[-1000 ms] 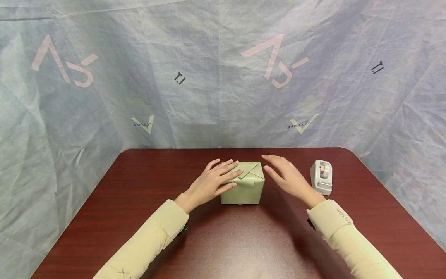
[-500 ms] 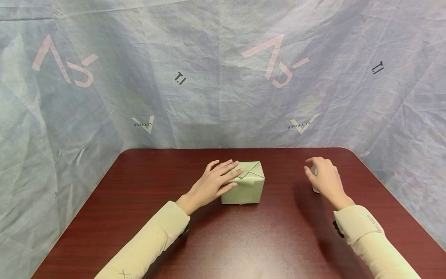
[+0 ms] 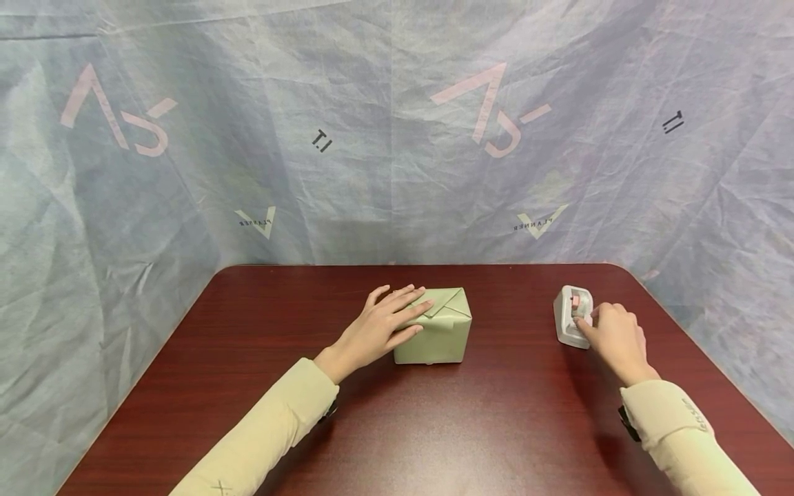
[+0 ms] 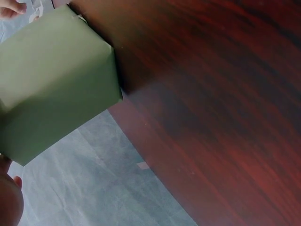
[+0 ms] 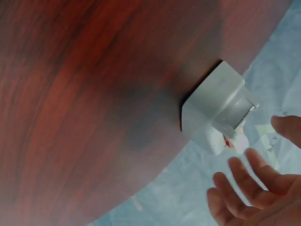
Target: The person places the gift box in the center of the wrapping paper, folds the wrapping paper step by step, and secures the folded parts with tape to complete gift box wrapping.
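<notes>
A box wrapped in light green paper (image 3: 434, 341) stands on the table, its top folded into a flap. My left hand (image 3: 378, 331) rests on its left top edge with fingers extended; in the left wrist view the box (image 4: 61, 89) fills the upper left. At the right, my right hand (image 3: 617, 337) is over the near right side of a white tape dispenser (image 3: 564, 324). The right wrist view shows the dispenser (image 5: 211, 103) with its serrated cutter, and the right hand's fingers (image 5: 240, 179) spread from the thumb, apart from it.
The dark red wooden table (image 3: 279, 303) has rounded far corners. A grey-blue cloth backdrop (image 3: 384, 172) with printed letters hangs behind it and along both sides.
My right hand has moved right from beside the box, passed over the tape dispenser and settled at its near right side. The left hand and box have stayed in place.
</notes>
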Demonstrator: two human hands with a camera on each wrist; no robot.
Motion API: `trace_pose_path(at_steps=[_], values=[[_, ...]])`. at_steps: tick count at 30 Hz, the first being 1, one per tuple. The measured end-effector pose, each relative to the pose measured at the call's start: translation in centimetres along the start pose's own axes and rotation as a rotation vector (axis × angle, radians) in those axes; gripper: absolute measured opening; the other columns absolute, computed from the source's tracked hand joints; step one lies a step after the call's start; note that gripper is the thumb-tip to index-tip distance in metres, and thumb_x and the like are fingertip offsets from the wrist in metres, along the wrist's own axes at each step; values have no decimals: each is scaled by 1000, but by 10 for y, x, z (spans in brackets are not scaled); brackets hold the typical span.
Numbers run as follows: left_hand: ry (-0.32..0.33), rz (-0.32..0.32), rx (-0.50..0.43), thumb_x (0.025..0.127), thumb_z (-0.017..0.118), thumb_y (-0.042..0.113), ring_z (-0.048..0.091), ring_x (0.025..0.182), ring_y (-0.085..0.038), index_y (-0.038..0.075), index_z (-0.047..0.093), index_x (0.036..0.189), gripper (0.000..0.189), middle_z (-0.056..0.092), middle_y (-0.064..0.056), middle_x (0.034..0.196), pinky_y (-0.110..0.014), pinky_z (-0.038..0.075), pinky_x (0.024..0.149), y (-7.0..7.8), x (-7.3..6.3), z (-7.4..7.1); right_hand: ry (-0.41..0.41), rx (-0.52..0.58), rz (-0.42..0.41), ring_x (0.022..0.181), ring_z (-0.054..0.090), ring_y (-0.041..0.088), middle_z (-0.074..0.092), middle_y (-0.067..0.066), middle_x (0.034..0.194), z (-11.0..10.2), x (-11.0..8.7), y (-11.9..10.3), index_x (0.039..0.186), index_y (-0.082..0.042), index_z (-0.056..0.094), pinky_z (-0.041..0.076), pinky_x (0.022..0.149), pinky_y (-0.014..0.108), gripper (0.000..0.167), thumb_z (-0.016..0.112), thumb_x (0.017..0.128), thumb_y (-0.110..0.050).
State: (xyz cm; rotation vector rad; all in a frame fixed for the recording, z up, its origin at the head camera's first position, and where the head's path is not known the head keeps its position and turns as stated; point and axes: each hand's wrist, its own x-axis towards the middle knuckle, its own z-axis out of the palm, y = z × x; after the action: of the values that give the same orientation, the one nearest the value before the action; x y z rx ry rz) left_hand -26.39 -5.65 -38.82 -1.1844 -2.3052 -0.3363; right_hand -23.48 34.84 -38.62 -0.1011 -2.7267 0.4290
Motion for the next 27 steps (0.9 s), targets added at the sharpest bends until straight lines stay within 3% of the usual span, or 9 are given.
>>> trace_pose_path(at_steps=[4, 8, 15, 21, 24, 27], values=[[-4, -5, -1, 94, 48, 38, 37, 133, -21, 27, 42, 138, 46, 37, 1, 145, -48, 18, 108, 1, 0, 0, -116, -11, 67, 75, 47, 47, 51, 28, 83, 1, -2, 2, 69, 2, 60, 38, 51, 44, 37, 61, 83, -32], [-4, -5, 5, 94, 48, 38, 38, 132, -21, 27, 42, 138, 46, 37, 1, 145, -48, 18, 108, 1, 0, 0, -156, 3, 78, 80, 44, 50, 50, 31, 89, 3, -2, 4, 68, 2, 61, 39, 54, 43, 34, 60, 84, -28], [-4, -8, 10, 94, 48, 38, 37, 133, -20, 27, 42, 138, 46, 37, 1, 145, -47, 18, 108, 1, 0, 0, -134, 52, 98, 87, 42, 53, 50, 34, 98, 8, 0, 3, 77, 8, 65, 39, 60, 47, 29, 60, 82, -20], [-7, -10, 13, 94, 47, 39, 37, 133, -19, 27, 42, 138, 46, 37, 2, 145, -48, 18, 108, 1, 0, 1, -38, 101, 80, 75, 53, 44, 62, 25, 74, 9, 3, 3, 68, 8, 67, 37, 67, 49, 25, 64, 78, -14], [-8, -7, 20, 94, 47, 39, 37, 133, -19, 27, 42, 138, 46, 37, 1, 145, -49, 19, 108, 1, 0, 1, -51, 116, 119, 70, 54, 39, 63, 20, 65, 10, 5, 3, 66, 8, 67, 38, 62, 42, 29, 65, 79, -19], [-6, -7, 19, 94, 47, 39, 37, 133, -19, 27, 42, 138, 46, 38, 1, 145, -49, 20, 108, 1, 0, 2, -76, 113, 178, 71, 55, 38, 64, 20, 68, 11, 7, 4, 67, 6, 69, 39, 55, 35, 33, 66, 80, -24]])
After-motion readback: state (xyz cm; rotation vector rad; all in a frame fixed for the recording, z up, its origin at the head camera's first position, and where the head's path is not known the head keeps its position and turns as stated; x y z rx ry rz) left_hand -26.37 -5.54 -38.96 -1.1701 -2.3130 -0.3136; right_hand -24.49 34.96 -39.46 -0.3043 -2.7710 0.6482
